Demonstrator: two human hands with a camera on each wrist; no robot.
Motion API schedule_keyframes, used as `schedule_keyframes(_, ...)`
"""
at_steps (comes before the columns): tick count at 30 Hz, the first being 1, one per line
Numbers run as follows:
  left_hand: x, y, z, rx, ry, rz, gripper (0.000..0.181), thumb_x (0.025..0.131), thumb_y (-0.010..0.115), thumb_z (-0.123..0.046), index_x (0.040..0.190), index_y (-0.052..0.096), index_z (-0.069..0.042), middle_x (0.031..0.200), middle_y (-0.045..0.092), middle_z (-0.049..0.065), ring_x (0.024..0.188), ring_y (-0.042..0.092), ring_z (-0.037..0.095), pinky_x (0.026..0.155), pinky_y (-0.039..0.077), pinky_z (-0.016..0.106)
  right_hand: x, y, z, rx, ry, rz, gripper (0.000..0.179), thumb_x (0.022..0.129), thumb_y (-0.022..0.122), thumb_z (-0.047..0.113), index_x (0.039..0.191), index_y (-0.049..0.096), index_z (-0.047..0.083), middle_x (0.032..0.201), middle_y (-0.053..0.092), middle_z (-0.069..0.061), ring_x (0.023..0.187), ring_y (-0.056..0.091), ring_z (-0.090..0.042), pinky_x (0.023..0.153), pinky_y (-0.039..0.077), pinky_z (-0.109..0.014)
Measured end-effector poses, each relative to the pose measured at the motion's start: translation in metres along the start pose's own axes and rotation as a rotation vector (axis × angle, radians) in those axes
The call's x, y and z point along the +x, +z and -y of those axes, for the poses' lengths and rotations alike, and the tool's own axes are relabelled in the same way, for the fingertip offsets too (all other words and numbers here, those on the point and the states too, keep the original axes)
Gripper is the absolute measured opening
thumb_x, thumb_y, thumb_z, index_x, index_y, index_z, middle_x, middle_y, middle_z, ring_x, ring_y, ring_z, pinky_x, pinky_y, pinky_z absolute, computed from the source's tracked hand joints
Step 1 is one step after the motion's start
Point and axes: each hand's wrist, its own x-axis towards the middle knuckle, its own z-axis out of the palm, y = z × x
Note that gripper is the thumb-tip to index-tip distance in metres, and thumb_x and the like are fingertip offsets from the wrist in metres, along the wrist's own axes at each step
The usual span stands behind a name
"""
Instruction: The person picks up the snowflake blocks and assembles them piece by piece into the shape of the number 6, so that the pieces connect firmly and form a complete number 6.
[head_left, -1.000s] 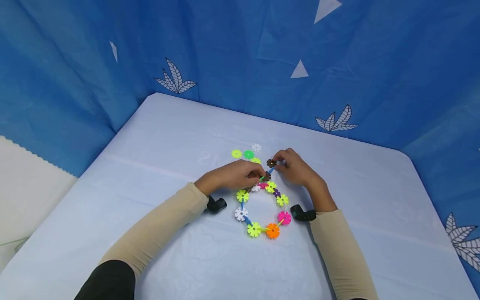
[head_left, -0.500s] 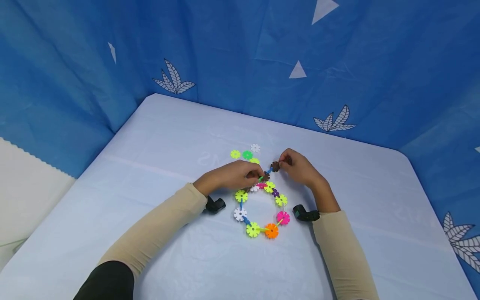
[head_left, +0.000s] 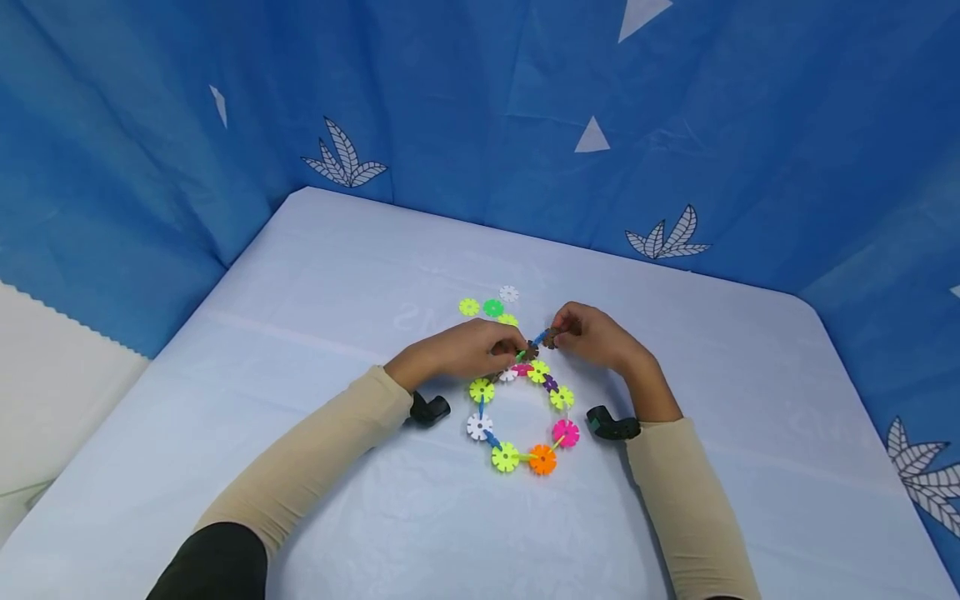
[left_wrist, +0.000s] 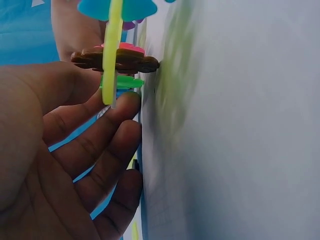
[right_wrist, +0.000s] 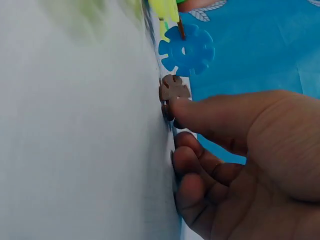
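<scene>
A ring of colourful notched plastic discs [head_left: 505, 457] linked edge to edge lies on the table, with a short tail running off its far side. My left hand [head_left: 468, 348] pinches a green notched disc [left_wrist: 127, 82] in that tail, between thumb and fingers. Just beyond stand a brown disc [head_left: 532, 351] and a blue disc [head_left: 539, 337]. At the tail's end my right hand [head_left: 596, 336] pinches a brown notched disc [right_wrist: 175, 89], right beside the blue disc [right_wrist: 189, 50]. My right thumb and fingers partly hide what they grip.
Loose yellow [head_left: 469, 307], bright green [head_left: 493, 307] and white [head_left: 509, 293] discs lie beyond my left hand. The table has a white cover [head_left: 337, 267]; a blue patterned curtain [head_left: 480, 125] hangs behind it. Each wrist wears a black camera [head_left: 431, 410].
My right hand moved slightly right, where another brown disc showed at its fingers, then came back left against the brown disc beside the blue one. My left hand kept its place and grip.
</scene>
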Motion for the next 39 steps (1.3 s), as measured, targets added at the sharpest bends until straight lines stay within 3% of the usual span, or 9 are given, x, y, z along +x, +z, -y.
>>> schedule_keyframes(6, 0.000, 0.000, 0.002, 0.010, 0.001, -0.005, 0.025, 0.104, 0.059, -0.016, 0.128, 0.065, -0.012, 0.105, 0.065, -0.005, 0.091, 0.056, 0.013, 0.084, 0.048, 0.027, 0.000, -0.003, -0.004, 0.149, 0.059, -0.065, 0.009, 0.103, 0.060, 0.008, 0.108, 0.061, 0.001, 0.098, 0.062, -0.016, 0.088, 0.059, -0.028, 0.076, 0.052, -0.032)
schedule_keyframes(18, 0.001, 0.000, 0.002, 0.019, 0.017, -0.005, 0.026, 0.104, 0.058, -0.016, 0.129, 0.064, -0.011, 0.103, 0.065, -0.005, 0.088, 0.057, 0.013, 0.083, 0.048, 0.027, 0.005, -0.002, -0.007, 0.330, 0.080, -0.077, 0.018, 0.102, 0.062, 0.008, 0.113, 0.069, -0.004, 0.103, 0.067, -0.016, 0.081, 0.059, -0.023, 0.072, 0.053, -0.026)
schedule_keyframes(28, -0.001, 0.000, 0.001, -0.001, 0.009, 0.005, 0.026, 0.104, 0.059, -0.016, 0.129, 0.064, -0.011, 0.105, 0.065, -0.005, 0.090, 0.057, 0.013, 0.084, 0.047, 0.027, 0.008, 0.006, -0.004, 0.408, 0.082, -0.027, 0.025, 0.101, 0.064, 0.007, 0.121, 0.068, -0.007, 0.109, 0.071, -0.015, 0.080, 0.066, -0.017, 0.075, 0.057, -0.026)
schedule_keyframes(39, -0.001, 0.000, 0.001, -0.002, 0.015, 0.015, 0.025, 0.104, 0.060, -0.016, 0.128, 0.065, -0.012, 0.109, 0.065, -0.005, 0.089, 0.057, 0.012, 0.083, 0.048, 0.026, 0.008, 0.008, -0.003, 0.443, 0.126, -0.025, 0.024, 0.099, 0.065, 0.003, 0.118, 0.065, -0.012, 0.106, 0.072, -0.016, 0.077, 0.067, -0.013, 0.075, 0.057, -0.025)
